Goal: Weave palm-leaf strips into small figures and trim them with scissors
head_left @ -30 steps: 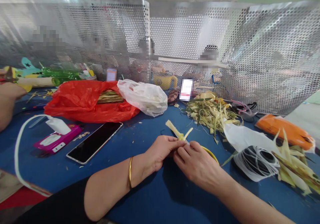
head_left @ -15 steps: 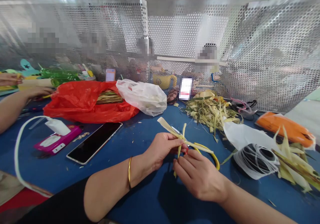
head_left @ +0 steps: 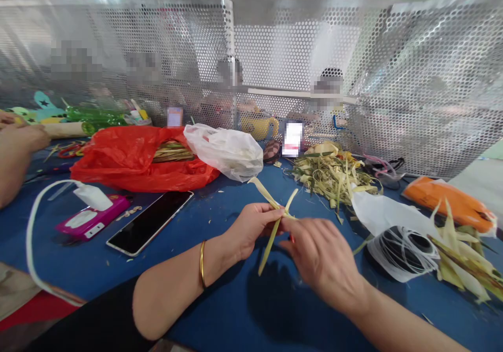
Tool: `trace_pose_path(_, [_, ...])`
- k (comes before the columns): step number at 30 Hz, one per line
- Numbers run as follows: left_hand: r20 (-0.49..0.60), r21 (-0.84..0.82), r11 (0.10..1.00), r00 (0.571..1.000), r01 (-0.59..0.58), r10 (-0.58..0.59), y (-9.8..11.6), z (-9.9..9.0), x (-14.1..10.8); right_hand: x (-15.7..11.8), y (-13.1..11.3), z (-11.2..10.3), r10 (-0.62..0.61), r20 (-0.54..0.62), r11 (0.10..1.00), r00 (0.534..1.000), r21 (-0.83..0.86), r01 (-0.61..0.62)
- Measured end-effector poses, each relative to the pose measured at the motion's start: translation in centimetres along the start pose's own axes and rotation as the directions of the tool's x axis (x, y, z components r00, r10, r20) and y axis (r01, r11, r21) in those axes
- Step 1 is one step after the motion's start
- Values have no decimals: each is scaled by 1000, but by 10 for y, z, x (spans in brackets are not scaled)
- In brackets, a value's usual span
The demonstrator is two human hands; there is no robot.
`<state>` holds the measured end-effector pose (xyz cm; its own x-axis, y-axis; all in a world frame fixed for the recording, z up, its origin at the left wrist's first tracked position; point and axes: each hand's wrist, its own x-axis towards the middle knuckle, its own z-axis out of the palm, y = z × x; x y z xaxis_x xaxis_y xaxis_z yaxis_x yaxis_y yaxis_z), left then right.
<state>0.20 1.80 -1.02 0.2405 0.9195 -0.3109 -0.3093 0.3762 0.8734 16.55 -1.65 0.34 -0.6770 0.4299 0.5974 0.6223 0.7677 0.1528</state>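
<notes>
My left hand [head_left: 255,229], a gold bangle on its wrist, is closed in a pinch on crossed strips of pale dried corn husk [head_left: 269,250]. One strip points up and away, another slants down toward me, and a short end sticks up to the right. Against the crossing, my right hand [head_left: 320,252] is closed, its thumb and fingers at the strip end that runs to the right. A small red spot [head_left: 291,239] shows by its fingertips; I cannot tell what it is. The back of this hand hides whatever lies under its palm.
A spool of white cord [head_left: 403,252] and husk leaves [head_left: 463,268] lie to the right, a husk pile [head_left: 334,176] behind. Left are a phone [head_left: 151,223], a magenta power strip [head_left: 94,218] and a red bag [head_left: 113,158]. A perforated metal screen [head_left: 291,43] stands behind; another person's hand [head_left: 29,137] is far left.
My right hand has turned over the strips, and the yellow-handled scissors seen by it earlier no longer show. The downward strip now shows in full. The other person's hand at far left has drawn back.
</notes>
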Motion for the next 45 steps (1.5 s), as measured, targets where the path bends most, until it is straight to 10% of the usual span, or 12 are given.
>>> trace_pose_path(3, [-24, -10, 1000, 999, 27, -27, 3, 0, 0, 0, 14, 1, 228, 117, 968, 967, -137, -212])
trace_pose_path(11, [-44, 187, 980, 996, -73, 83, -9, 0, 3, -5, 5, 10, 177, 269, 981, 947, 27, -191])
trace_pose_path(15, [-44, 212, 972, 993, -100, 112, -5, -2, 4, -1, 1, 3, 313, 376, 878, 872, 234, -416])
trace_pose_path(17, [-36, 179, 979, 994, -93, 101, 0, -3, 4, 2, 5, 2, 452, 510, 629, 732, 399, -667])
trace_pose_path(19, [-9, 149, 986, 997, -70, 73, 4, -4, 2, 4, 13, 3, 529, 645, 168, 551, 557, -814])
trace_pose_path(22, [97, 152, 988, 995, -25, 10, 7, -2, -1, 6, 24, 7, 547, 748, -461, 377, 645, -610])
trace_pose_path(25, [184, 193, 981, 982, 5, -41, 4, 1, -4, 6, 27, 12, 530, 775, -661, 345, 632, -405])
trace_pose_path(36, [110, 387, 922, 992, 12, -59, 2, 6, -10, 3, 32, 14, 697, 647, -452, 309, 731, -511])
trace_pose_path(40, [70, 353, 935, 995, 40, -69, 5, 6, -10, 5, 40, -2, 701, 593, 14, 395, 543, -840])
trace_pose_path(43, [90, 396, 918, 994, 19, -60, 4, 6, -12, 7, 38, -14, 707, 407, 405, 578, 437, -803])
trace_pose_path(45, [157, 456, 889, 986, -23, -55, 0, 7, -14, 8, 34, -15, 667, 349, 495, 658, 453, -742])
